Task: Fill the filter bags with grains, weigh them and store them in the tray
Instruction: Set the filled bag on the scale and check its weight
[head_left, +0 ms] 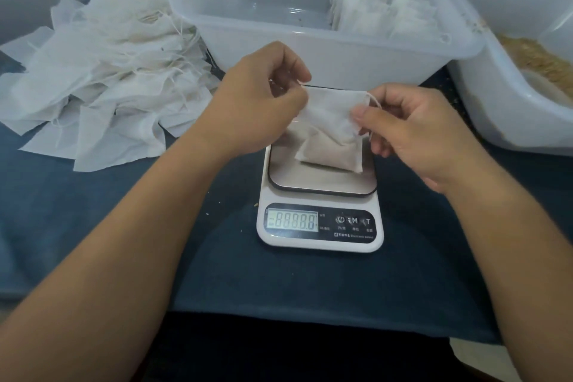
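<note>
Leftmost, heap of empty bags on the blue worktop, loose and within easy reach for the next fill. Left hand pinching the left top edge of the filled bag; grip closed on the fabric, likely on the drawstring too, though that detail too small to tell. Bag bottom, heavy with grain, resting on the scale plate; top held up, presumably for drawing the mouth shut. Display showing all segments, so no reading to be had. Right hand pinching the bag's right side, grip closed on cloth, string loop just above the fingers. Behind, tray with finished bags stacked at its right end. Far right, tub of grain, close by for scooping.
</note>
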Demonstrator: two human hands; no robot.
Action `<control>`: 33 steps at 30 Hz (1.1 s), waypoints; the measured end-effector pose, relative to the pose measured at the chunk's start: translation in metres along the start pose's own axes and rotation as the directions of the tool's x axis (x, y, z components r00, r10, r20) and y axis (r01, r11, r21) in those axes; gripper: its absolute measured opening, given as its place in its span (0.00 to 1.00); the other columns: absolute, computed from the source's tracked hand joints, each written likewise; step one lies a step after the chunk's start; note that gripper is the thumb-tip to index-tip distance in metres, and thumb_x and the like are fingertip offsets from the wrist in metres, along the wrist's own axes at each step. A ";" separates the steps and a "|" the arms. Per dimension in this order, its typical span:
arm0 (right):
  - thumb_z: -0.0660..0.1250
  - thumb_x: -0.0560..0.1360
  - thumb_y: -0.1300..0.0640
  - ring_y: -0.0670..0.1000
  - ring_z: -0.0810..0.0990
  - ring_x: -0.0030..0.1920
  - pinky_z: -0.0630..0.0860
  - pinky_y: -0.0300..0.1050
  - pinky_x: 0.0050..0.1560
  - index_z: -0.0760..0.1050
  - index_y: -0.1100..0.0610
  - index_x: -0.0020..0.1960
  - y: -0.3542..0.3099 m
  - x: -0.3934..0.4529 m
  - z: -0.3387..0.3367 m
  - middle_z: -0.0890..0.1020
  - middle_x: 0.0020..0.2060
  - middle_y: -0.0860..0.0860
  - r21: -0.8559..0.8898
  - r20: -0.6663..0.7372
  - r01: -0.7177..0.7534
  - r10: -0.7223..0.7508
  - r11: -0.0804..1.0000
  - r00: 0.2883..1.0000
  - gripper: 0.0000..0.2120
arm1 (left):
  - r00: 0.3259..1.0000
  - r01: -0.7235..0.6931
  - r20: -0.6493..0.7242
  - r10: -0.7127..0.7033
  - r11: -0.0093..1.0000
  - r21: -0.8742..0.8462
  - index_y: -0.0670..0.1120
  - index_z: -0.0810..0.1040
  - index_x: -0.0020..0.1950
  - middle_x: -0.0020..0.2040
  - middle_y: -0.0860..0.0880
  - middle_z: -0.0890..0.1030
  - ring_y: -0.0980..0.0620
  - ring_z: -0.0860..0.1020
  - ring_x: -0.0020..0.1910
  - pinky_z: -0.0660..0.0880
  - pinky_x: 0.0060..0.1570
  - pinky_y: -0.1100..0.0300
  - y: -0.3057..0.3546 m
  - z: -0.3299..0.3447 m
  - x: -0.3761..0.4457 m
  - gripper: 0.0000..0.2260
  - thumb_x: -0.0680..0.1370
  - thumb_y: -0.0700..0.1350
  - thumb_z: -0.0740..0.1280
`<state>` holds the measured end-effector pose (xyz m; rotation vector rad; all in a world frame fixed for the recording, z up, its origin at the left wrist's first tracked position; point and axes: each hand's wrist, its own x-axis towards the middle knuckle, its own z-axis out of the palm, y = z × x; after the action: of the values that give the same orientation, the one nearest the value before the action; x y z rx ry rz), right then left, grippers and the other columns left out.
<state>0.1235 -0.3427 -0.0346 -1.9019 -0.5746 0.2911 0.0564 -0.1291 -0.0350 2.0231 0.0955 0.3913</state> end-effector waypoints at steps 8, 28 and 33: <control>0.70 0.81 0.50 0.42 0.81 0.29 0.74 0.31 0.33 0.82 0.46 0.54 0.009 0.006 0.003 0.85 0.39 0.43 -0.120 -0.129 0.056 -0.072 0.991 0.989 0.04 | 0.998 0.028 -0.057 -0.022 0.993 0.112 0.57 0.78 0.49 0.37 0.65 0.81 0.64 0.76 0.35 0.71 0.39 0.72 -0.008 -0.001 0.005 0.07 0.76 0.45 0.69; 0.67 0.80 0.48 0.38 0.74 0.24 0.69 0.29 0.24 0.81 0.44 0.42 0.027 0.023 -0.018 0.82 0.30 0.38 -0.123 -0.372 -0.085 0.034 0.989 0.928 0.09 | 0.901 0.286 -0.299 -0.314 0.949 -0.136 0.54 0.79 0.49 0.37 0.55 0.74 0.66 0.72 0.23 0.67 0.24 0.72 -0.020 -0.008 0.018 0.03 0.79 0.46 0.70; 0.67 0.79 0.47 0.39 0.74 0.24 0.70 0.30 0.25 0.83 0.44 0.41 0.027 0.022 -0.016 0.81 0.30 0.39 -0.128 -0.319 -0.083 0.038 0.988 0.947 0.10 | 0.912 0.281 -0.271 -0.308 0.950 -0.135 0.53 0.79 0.50 0.37 0.55 0.74 0.64 0.71 0.22 0.66 0.23 0.71 -0.021 -0.005 0.016 0.03 0.79 0.45 0.69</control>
<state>0.1565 -0.3521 -0.0516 -2.0517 -0.3273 -0.0184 0.0717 -0.1110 -0.0479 1.8106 0.5498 0.4860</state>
